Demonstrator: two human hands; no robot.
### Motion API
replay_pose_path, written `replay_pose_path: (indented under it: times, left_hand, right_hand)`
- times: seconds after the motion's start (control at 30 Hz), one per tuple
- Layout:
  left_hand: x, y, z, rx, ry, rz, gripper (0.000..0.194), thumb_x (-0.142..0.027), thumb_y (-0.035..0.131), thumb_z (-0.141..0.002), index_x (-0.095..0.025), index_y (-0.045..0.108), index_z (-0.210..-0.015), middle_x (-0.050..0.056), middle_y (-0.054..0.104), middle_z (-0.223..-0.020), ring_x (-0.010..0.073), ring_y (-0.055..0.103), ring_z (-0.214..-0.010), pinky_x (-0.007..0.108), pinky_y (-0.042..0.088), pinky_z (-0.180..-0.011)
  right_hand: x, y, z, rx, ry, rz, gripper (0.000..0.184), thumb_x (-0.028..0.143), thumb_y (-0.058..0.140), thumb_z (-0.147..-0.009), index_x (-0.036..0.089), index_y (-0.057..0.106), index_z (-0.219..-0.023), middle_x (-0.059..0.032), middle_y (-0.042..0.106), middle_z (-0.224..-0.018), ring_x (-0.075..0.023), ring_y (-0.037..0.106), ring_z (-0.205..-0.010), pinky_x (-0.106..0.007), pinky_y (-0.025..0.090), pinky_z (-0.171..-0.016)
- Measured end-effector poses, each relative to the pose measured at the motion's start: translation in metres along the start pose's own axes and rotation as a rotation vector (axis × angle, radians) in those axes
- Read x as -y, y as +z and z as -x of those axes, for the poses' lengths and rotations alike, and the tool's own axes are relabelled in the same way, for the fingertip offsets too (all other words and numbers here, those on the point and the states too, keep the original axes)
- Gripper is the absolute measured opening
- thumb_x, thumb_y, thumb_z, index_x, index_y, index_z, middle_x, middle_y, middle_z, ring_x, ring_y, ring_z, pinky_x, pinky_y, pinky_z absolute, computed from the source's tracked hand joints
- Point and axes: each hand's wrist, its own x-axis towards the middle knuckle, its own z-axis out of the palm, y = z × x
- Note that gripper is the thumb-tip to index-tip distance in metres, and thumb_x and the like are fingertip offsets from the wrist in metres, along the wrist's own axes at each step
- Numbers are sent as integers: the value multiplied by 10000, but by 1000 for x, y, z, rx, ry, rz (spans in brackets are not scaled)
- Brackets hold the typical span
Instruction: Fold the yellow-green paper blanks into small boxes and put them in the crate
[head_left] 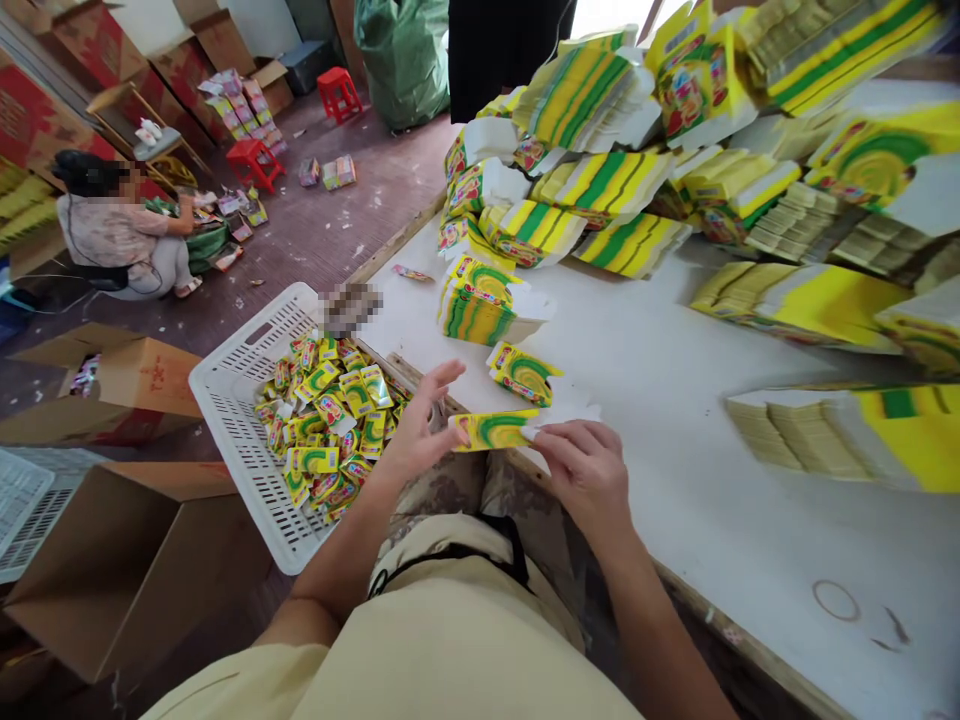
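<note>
A small yellow and green carton (496, 430) is held level over the front edge of the white table. My right hand (589, 465) pinches its right end, where a white flap shows. At the other end my left hand (416, 430) has its fingers spread, and the thumb is at the carton's tip; whether it touches cannot be made out. Just beyond lies another single carton (523, 375) on the table. Behind that stands a bundle of flat cartons (480, 300). Left of my left hand, a white plastic crate (240, 430) holds many small cartons.
Stacks of flat yellow cartons (592, 190) fill the table's far side, with more bundles (802, 300) at the right. Cardboard boxes (142, 560) stand on the floor at the left. Further back a person (120, 225) sits low near red stools (255, 163) and a green sack (401, 65).
</note>
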Motion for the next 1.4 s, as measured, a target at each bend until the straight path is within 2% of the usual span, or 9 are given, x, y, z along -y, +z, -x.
replay_pose_path:
  times: [0.17,0.3,0.43,0.53,0.7,0.87,1.0,1.1,1.4]
  left_hand:
    - [10,11,5,326,1,-469,782,-338,870,-577,-217,561,-1286,132,641,-1195,342,602,-1122,449,445,-999]
    - [26,24,12,325,47,-646,702,-334,753,-714,-216,454,-1337,110,611,-1241,292,611,-1102,417,480,-966]
    - [26,32,20,446,177,-726,738,-360,686,-791,-214,308,-1408,124,531,-1350,275,553,-1211,423,462,-1015]
    - [28,34,24,479,224,-757,672,-364,657,-818,-217,317,-1379,128,521,-1331,267,549,-1212,404,481,-993]
    - [33,31,23,485,143,-760,555,-258,683,-725,-233,428,-1217,87,565,-1226,262,605,-1106,375,513,-910]
    - [40,29,16,461,-1,-655,751,-217,669,-668,-171,317,-1330,103,590,-1124,268,643,-942,398,530,-825]
    - [49,30,13,200,108,-624,888,-240,754,-615,-166,290,-1368,180,449,-1337,318,542,-1149,473,455,-985]
    - [49,28,14,-51,-48,-547,877,-338,851,-557,-175,391,-1286,151,504,-1262,313,547,-1110,491,444,-977]
    - [37,24,13,-147,-360,105,599,-421,804,-662,-199,495,-1125,9,624,-899,150,599,-783,270,481,-723]
  right_hand:
    - [18,3,3,19,-187,-27,294,162,633,-871,378,673,-1067,13,699,-1133,-260,562,-1163,-559,251,-1156]
    - [17,15,8,-214,204,-320,659,338,721,-810,287,435,-1401,-78,435,-1493,-321,361,-1398,-598,256,-1162]
    - [9,28,15,51,702,-905,579,451,729,-782,273,540,-1300,-83,585,-1356,-313,540,-1270,-538,451,-1057]
    - [5,36,20,151,831,-1098,537,491,765,-737,293,618,-1215,-60,635,-1296,-310,589,-1216,-508,518,-994]
    - [1,40,24,87,729,-862,556,587,671,-797,280,604,-1256,-65,660,-1256,-295,620,-1168,-487,510,-1006]
    - [16,33,22,195,325,-415,523,416,575,-901,234,510,-1386,-110,554,-1407,-313,561,-1255,-485,492,-1029]
    - [20,31,18,111,112,-265,392,177,478,-925,267,600,-1286,-99,497,-1463,-253,531,-1302,-432,502,-1034]
    - [11,31,14,-104,149,-234,352,161,507,-919,260,623,-1236,-118,542,-1410,-258,569,-1257,-440,552,-963]
    - [-8,17,11,18,-37,-147,235,207,548,-947,243,634,-1162,-138,481,-1451,-269,580,-1229,-446,556,-956]
